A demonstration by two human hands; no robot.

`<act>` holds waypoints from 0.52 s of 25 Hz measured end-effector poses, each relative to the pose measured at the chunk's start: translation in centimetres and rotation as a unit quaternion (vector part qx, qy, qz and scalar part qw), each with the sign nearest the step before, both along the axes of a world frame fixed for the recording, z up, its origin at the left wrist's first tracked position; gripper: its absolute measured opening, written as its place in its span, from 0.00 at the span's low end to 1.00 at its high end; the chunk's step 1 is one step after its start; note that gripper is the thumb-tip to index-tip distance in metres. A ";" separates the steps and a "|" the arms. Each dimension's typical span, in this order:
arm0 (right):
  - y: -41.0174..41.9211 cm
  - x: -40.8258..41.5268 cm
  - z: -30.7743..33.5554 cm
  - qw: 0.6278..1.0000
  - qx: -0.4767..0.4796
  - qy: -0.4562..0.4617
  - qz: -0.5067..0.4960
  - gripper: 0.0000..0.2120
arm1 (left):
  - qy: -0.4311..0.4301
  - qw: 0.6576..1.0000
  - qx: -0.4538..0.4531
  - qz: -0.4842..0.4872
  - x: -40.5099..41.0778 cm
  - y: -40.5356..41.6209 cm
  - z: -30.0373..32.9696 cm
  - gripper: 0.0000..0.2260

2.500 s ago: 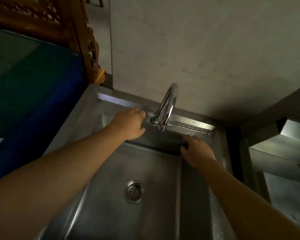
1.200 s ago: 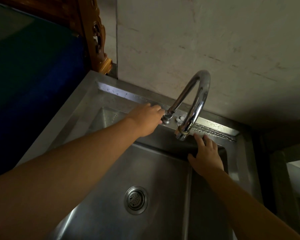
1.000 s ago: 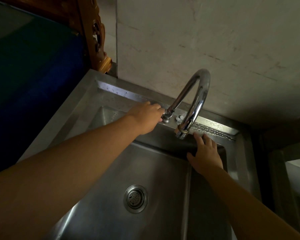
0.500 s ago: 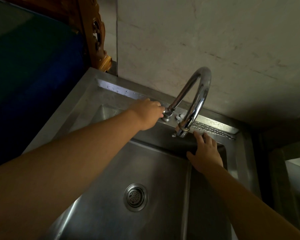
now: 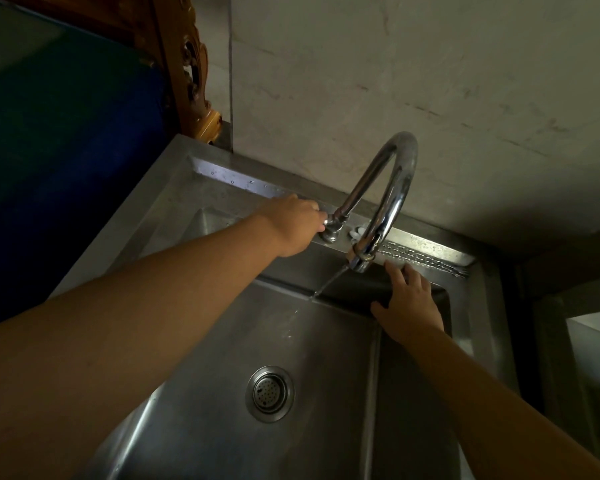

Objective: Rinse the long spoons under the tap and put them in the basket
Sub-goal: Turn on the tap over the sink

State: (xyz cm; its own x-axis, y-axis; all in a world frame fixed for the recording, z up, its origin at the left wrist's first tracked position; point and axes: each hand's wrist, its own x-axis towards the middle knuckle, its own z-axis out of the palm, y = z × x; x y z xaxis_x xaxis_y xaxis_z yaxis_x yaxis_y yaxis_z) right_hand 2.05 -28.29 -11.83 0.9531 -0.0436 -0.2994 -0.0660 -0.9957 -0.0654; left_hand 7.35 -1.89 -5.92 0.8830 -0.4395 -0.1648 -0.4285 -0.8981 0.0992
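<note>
From the head camera we see our left hand (image 5: 293,226) reached to the base of the curved tap (image 5: 383,202), its fingers curled shut around something at the tap's foot; what they grip is hidden behind the hand, so we cannot tell its shape. A thin stream of water (image 5: 328,282) runs from the spout, falling just left of our right fingers (image 5: 400,277). Our right hand (image 5: 409,306) lies spread and flat on the sink's (image 5: 174,216) inner back ledge, fingers open, holding nothing, their tips near a perforated strip (image 5: 426,258). Below both hands sits the drain (image 5: 270,393) in the basin floor. No long spoons or basket show anywhere near our fingers
</note>
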 end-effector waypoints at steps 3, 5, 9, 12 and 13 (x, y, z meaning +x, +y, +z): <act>0.0 0.0 0.0 1.000 -0.001 0.000 0.000 0.45 | 0.004 1.000 0.000 -0.005 0.1 0.0 0.0 0.17; 0.0 0.0 0.0 1.000 -0.001 0.000 -0.001 0.45 | 0.009 1.000 -0.002 -0.007 0.1 0.0 0.0 0.18; 0.1 0.0 0.0 1.000 -0.001 0.005 -0.002 0.45 | 0.016 1.000 -0.005 -0.008 0.1 0.0 0.3 0.17; -0.1 0.0 0.0 1.000 0.002 0.007 0.001 0.45 | 0.032 0.999 -0.017 -0.001 -0.1 0.2 0.4 0.18; -0.2 0.0 0.1 1.000 0.002 0.008 0.004 0.45 | 0.042 0.998 -0.040 0.010 -0.2 0.4 0.4 0.18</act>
